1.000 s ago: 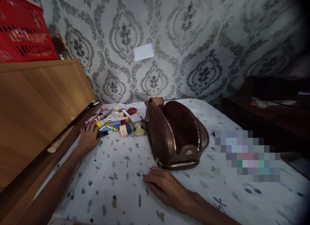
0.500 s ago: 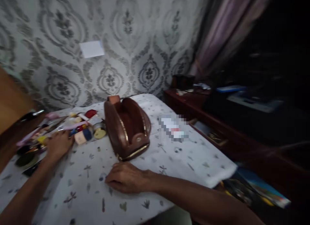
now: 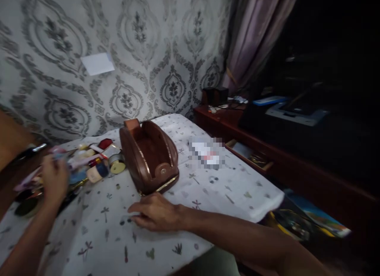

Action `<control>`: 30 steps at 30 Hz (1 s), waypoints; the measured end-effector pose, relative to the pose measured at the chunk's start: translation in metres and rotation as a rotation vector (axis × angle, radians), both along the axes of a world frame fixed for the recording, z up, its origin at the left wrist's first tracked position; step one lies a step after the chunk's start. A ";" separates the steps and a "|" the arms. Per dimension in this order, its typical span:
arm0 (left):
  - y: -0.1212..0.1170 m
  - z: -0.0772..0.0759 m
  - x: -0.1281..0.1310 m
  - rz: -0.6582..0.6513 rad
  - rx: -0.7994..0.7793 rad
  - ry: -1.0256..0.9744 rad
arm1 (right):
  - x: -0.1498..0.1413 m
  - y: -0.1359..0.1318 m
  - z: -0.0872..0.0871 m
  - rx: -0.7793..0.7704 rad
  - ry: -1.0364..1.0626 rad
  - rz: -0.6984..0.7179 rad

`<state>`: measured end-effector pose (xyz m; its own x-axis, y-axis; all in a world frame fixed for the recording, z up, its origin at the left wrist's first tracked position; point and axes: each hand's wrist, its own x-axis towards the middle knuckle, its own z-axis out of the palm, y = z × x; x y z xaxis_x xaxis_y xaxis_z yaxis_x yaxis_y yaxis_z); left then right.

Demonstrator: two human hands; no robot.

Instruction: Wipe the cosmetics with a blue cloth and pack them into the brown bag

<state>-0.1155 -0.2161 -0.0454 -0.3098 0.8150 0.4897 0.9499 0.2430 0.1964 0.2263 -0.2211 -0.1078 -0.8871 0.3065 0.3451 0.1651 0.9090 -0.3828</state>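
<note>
1. Cosmetics [image 3: 86,160], assorted, loose: far left on the table [image 3: 237,197].
2. Brown bag [image 3: 133,161], mouth open: just right of them.
3. Left hand [image 3: 55,175]: over the cosmetics' left part; blurred, cannot tell whether its grip holds anything.
4. Right hand [image 3: 156,212]: near side of the bag, grip loosely parted, nothing visible in it.
5. Handling, advised: fingertip pinch from above, one item each, rounded jar [image 3: 117,165] left unnudged.
</note>
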 end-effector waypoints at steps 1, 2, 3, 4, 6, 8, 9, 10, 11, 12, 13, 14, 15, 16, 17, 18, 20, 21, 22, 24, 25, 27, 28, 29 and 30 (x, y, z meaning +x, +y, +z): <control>0.000 0.002 0.015 0.014 0.081 -0.057 | 0.001 0.000 -0.001 0.004 0.027 -0.041; 0.001 0.002 0.030 -0.058 0.067 -0.077 | 0.001 0.000 -0.002 0.014 0.048 -0.069; 0.002 0.000 0.044 -0.145 0.020 -0.068 | 0.002 0.001 -0.003 0.028 0.062 -0.082; 0.004 -0.004 0.058 -0.224 -0.026 -0.017 | 0.002 0.001 -0.003 0.043 0.070 -0.084; 0.008 -0.012 0.079 -0.319 -0.094 0.138 | 0.001 0.001 -0.005 0.070 0.076 -0.083; 0.013 -0.019 0.092 -0.322 -0.165 0.261 | 0.000 0.001 -0.006 0.099 0.076 -0.095; 0.017 -0.021 0.095 -0.309 -0.197 0.308 | -0.001 0.001 -0.006 0.118 0.073 -0.111; 0.020 -0.021 0.097 -0.294 -0.226 0.345 | -0.001 0.002 -0.006 0.139 0.064 -0.133; 0.024 -0.021 0.097 -0.281 -0.250 0.372 | -0.001 0.003 -0.005 0.160 0.047 -0.162; 0.028 -0.020 0.097 -0.270 -0.270 0.389 | -0.001 0.004 -0.004 0.177 0.020 -0.196; 0.031 -0.019 0.097 -0.261 -0.284 0.396 | -0.001 0.006 -0.003 0.188 -0.015 -0.232; 0.034 -0.018 0.097 -0.255 -0.288 0.392 | -0.001 0.007 -0.001 0.192 -0.052 -0.266; 0.036 -0.017 0.097 -0.252 -0.279 0.377 | -0.001 0.008 0.001 0.188 -0.086 -0.293; 0.038 -0.016 0.098 -0.252 -0.257 0.351 | -0.001 0.009 0.002 0.180 -0.112 -0.312; 0.040 -0.016 0.099 -0.257 -0.221 0.314 | -0.001 0.010 0.004 0.170 -0.128 -0.324; 0.041 -0.016 0.101 -0.270 -0.178 0.266 | -0.001 0.011 0.006 0.160 -0.136 -0.329; 0.048 -0.013 0.105 -0.332 -0.087 0.131 | -0.001 0.012 0.008 0.142 -0.140 -0.326; 0.054 -0.009 0.107 -0.375 -0.050 0.038 | 0.000 0.013 0.008 0.133 -0.141 -0.318; 0.063 -0.005 0.108 -0.401 -0.018 -0.085 | 0.000 0.013 0.009 0.126 -0.143 -0.307; 0.085 0.007 0.108 -0.386 0.020 -0.363 | 0.000 0.014 0.009 0.114 -0.144 -0.280; 0.099 0.014 0.107 -0.302 0.029 -0.534 | 0.001 0.014 0.009 0.108 -0.144 -0.269; 0.129 0.028 0.104 -0.235 0.011 -0.648 | 0.001 0.014 0.010 0.097 -0.149 -0.247; 0.144 0.034 0.103 -0.226 -0.004 -0.698 | 0.001 0.013 0.011 0.091 -0.157 -0.238; 0.157 0.039 0.103 -0.229 -0.023 -0.741 | 0.001 0.013 0.013 0.086 -0.170 -0.231; 0.170 0.043 0.104 -0.238 -0.047 -0.790 | 0.002 0.013 0.014 0.081 -0.188 -0.227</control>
